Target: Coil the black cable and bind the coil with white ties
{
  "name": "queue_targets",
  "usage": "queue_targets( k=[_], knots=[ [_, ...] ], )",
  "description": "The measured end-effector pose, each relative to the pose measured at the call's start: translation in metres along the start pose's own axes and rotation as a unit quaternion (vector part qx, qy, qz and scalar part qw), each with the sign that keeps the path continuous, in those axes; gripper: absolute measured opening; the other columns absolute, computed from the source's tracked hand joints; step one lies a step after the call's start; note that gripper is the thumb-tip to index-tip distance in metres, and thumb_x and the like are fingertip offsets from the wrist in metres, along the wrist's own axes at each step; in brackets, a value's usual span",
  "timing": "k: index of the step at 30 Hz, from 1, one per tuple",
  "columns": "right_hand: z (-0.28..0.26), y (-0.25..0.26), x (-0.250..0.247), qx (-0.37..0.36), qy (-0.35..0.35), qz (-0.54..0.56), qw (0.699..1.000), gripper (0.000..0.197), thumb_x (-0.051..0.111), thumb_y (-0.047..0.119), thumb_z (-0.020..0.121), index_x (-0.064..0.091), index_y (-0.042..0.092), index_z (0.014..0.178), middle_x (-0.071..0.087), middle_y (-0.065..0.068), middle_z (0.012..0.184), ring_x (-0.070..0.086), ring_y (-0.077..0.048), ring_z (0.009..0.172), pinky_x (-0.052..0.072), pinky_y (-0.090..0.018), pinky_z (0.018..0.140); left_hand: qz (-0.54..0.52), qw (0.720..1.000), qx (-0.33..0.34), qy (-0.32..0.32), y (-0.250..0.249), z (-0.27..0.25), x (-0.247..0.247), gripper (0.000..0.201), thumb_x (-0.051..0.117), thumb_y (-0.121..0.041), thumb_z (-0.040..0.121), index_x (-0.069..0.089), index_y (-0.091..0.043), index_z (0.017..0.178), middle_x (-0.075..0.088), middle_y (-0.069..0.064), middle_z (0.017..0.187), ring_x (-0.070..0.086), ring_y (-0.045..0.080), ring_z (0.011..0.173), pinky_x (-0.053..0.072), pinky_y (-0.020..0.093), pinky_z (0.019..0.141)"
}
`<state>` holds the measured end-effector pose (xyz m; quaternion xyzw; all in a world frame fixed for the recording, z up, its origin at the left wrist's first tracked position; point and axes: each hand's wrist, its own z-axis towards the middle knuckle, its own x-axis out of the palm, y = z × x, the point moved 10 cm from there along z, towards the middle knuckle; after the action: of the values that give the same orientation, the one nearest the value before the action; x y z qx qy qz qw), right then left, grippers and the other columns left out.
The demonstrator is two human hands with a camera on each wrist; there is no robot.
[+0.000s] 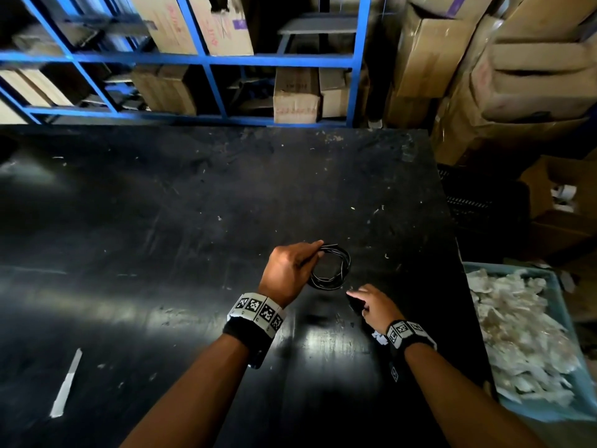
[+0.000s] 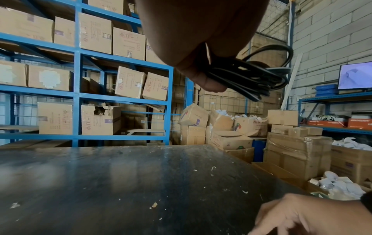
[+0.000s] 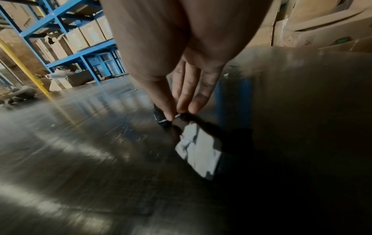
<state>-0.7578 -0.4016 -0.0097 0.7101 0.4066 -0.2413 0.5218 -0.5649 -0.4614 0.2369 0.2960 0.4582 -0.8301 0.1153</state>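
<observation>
My left hand (image 1: 290,270) grips the black cable (image 1: 332,270), wound into a small coil, and holds it just above the black table (image 1: 193,221). The left wrist view shows the coil (image 2: 251,76) bunched under my left hand (image 2: 201,47). My right hand (image 1: 371,305) is down at the tabletop just right of the coil. In the right wrist view the thumb and fingertips (image 3: 187,109) meet on a thin white tie (image 3: 177,115) at the table surface. A small dark object (image 3: 161,118) lies beside it; what it is I cannot tell.
A blue bin (image 1: 555,286) heaped with white pieces stands off the table's right edge. A white strip (image 1: 66,383) lies near the table's front left. Blue shelving (image 1: 206,59) with cardboard boxes stands behind the table, and more boxes (image 1: 533,76) are stacked at the right.
</observation>
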Motion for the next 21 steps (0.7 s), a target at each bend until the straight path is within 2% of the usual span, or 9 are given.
queue_targets(
  k=[2,4,6,9,12,15,18,21],
  knots=[
    [0.001,0.001,0.006,-0.002,0.011,-0.004,1.000,0.059,0.067,-0.008,0.088,0.066,0.028,0.135,0.053,0.007,0.129,0.056,-0.008,0.104,0.046,-0.021,0.100,0.004,1.000,0.000,-0.003,0.001,-0.003,-0.004,0.019,0.073,-0.011,0.091,0.077,-0.005,0.109,0.078,0.006,0.087,0.070,0.008,0.073,0.045,0.006,0.075],
    [0.003,0.002,0.008,0.000,0.014,-0.008,1.000,0.040,0.072,0.003,0.090,0.074,0.023,0.124,0.059,0.005,0.125,0.061,-0.012,0.111,0.044,-0.023,0.103,0.007,1.000,0.004,-0.004,0.002,-0.006,-0.008,0.020,0.073,-0.012,0.091,0.077,-0.006,0.109,0.078,0.005,0.087,0.071,0.009,0.073,0.047,0.008,0.074],
    [0.005,0.002,0.007,0.004,0.000,-0.001,1.000,0.026,0.073,0.006,0.090,0.078,0.017,0.113,0.067,0.000,0.117,0.066,-0.018,0.110,0.048,-0.029,0.104,0.011,1.000,0.003,-0.005,0.004,-0.008,-0.011,0.020,0.073,-0.013,0.091,0.077,-0.007,0.110,0.079,0.005,0.091,0.073,0.010,0.077,0.050,0.010,0.075],
    [0.005,0.003,0.001,0.013,-0.019,0.015,1.000,0.027,0.069,-0.004,0.087,0.080,0.009,0.108,0.073,-0.005,0.110,0.069,-0.018,0.101,0.052,-0.027,0.100,0.016,1.000,0.002,-0.004,0.008,-0.010,-0.014,0.021,0.071,-0.016,0.092,0.077,-0.009,0.111,0.079,0.003,0.092,0.073,0.009,0.077,0.051,0.012,0.075],
    [0.003,0.005,-0.002,0.009,-0.021,0.030,0.999,0.029,0.071,-0.006,0.080,0.080,0.007,0.104,0.074,-0.008,0.105,0.066,-0.015,0.086,0.055,-0.026,0.089,0.015,1.000,0.001,0.000,0.008,-0.013,-0.014,0.021,0.071,-0.018,0.093,0.077,-0.009,0.111,0.079,0.002,0.089,0.072,0.008,0.074,0.052,0.014,0.072],
    [-0.001,0.002,-0.005,0.015,-0.020,0.028,0.999,0.027,0.071,-0.006,0.076,0.081,0.010,0.096,0.076,-0.006,0.101,0.072,-0.019,0.092,0.056,-0.028,0.088,0.014,1.000,0.006,0.002,0.006,-0.015,-0.013,0.022,0.071,-0.018,0.092,0.077,-0.010,0.112,0.079,0.002,0.090,0.073,0.009,0.075,0.053,0.015,0.073],
    [-0.007,-0.001,-0.008,0.038,-0.020,0.025,0.999,0.020,0.072,0.002,0.077,0.080,0.014,0.091,0.078,-0.003,0.097,0.073,-0.017,0.093,0.057,-0.026,0.086,0.015,1.000,0.017,0.007,0.000,-0.017,-0.011,0.021,0.072,-0.017,0.092,0.077,-0.010,0.112,0.079,0.002,0.090,0.073,0.009,0.075,0.054,0.016,0.073],
    [-0.014,-0.003,-0.015,0.058,-0.026,0.021,0.998,0.013,0.074,0.014,0.081,0.078,0.013,0.093,0.078,-0.004,0.094,0.073,-0.019,0.090,0.059,-0.030,0.084,0.010,1.000,0.022,0.012,-0.005,-0.017,-0.011,0.022,0.070,-0.018,0.093,0.076,-0.010,0.112,0.079,0.003,0.091,0.074,0.012,0.077,0.058,0.024,0.073]
  ],
)
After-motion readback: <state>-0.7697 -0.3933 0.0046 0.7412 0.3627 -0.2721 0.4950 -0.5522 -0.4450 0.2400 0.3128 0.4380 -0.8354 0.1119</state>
